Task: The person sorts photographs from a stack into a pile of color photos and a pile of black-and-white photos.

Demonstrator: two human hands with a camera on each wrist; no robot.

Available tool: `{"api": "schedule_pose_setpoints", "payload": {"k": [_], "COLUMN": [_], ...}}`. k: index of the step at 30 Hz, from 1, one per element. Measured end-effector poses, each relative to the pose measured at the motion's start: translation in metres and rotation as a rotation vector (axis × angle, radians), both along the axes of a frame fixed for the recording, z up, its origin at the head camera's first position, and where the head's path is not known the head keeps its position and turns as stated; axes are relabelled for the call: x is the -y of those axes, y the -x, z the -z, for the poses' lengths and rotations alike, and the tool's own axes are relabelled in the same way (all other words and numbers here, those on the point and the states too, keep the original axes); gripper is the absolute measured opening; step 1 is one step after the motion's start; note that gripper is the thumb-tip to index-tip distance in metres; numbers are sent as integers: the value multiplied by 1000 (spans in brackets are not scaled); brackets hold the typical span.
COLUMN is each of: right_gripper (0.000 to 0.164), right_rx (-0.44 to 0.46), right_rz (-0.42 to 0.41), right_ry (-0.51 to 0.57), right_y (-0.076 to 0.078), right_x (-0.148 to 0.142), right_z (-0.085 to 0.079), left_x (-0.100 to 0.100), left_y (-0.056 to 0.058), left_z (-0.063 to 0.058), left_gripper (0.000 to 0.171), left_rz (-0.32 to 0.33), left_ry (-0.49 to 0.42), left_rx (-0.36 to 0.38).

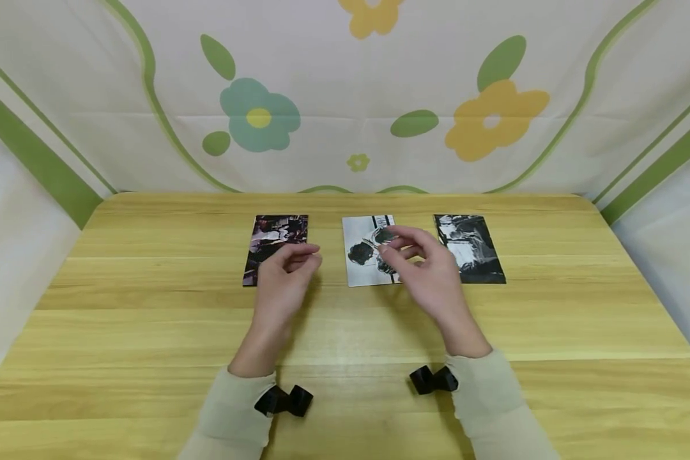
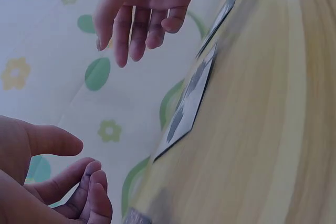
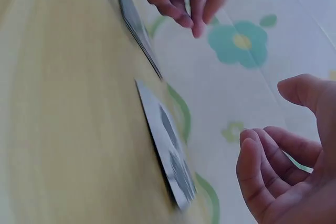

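Observation:
Three picture cards lie in a row on the wooden table. The left card (image 1: 273, 233) is dark with purplish tones, the middle card (image 1: 356, 273) is pale with dark figures, and the right card (image 1: 480, 262) is black and white. My left hand (image 1: 284, 281) hovers over the near right part of the left card, covering some of it. Above the right edge of the middle card is my right hand (image 1: 434, 278). Both hands have loosely bent fingers, with a gap between thumb and fingers in the wrist views; neither holds anything.
The wooden table (image 1: 149, 332) has its far edge just beyond the cards. Behind it hangs a white cloth (image 1: 333, 76) with printed flowers and green bands. A black strap-on device (image 1: 284, 401) sits at the left wrist, another (image 1: 433, 380) at the right.

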State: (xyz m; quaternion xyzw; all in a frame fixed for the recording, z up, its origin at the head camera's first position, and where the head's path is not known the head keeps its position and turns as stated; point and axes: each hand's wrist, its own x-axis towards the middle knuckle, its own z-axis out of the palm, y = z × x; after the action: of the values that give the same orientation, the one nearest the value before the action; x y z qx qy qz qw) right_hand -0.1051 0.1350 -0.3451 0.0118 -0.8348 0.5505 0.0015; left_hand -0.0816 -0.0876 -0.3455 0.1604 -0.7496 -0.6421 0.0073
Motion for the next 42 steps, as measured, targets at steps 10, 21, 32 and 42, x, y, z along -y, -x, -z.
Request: {"api": "schedule_pose_setpoints", "payload": {"k": [10, 21, 32, 42], "right_gripper": [44, 48, 49, 55], "right_rx": [45, 152, 154, 121], "right_rz": [91, 48, 68, 53], "right_ry": [-39, -65, -84, -201], "right_y": [5, 11, 14, 15], "right_x": [-27, -29, -29, -27], "right_z": [3, 25, 36, 41], "left_x": [-21, -35, -37, -40], "left_y": [-1, 2, 5, 8], "left_z": [10, 21, 29, 31], "left_gripper": [24, 28, 35, 59], "left_rz": [37, 75, 157, 262], "left_ry": [-6, 18, 49, 208], "left_rx": [0, 5, -9, -10]}}
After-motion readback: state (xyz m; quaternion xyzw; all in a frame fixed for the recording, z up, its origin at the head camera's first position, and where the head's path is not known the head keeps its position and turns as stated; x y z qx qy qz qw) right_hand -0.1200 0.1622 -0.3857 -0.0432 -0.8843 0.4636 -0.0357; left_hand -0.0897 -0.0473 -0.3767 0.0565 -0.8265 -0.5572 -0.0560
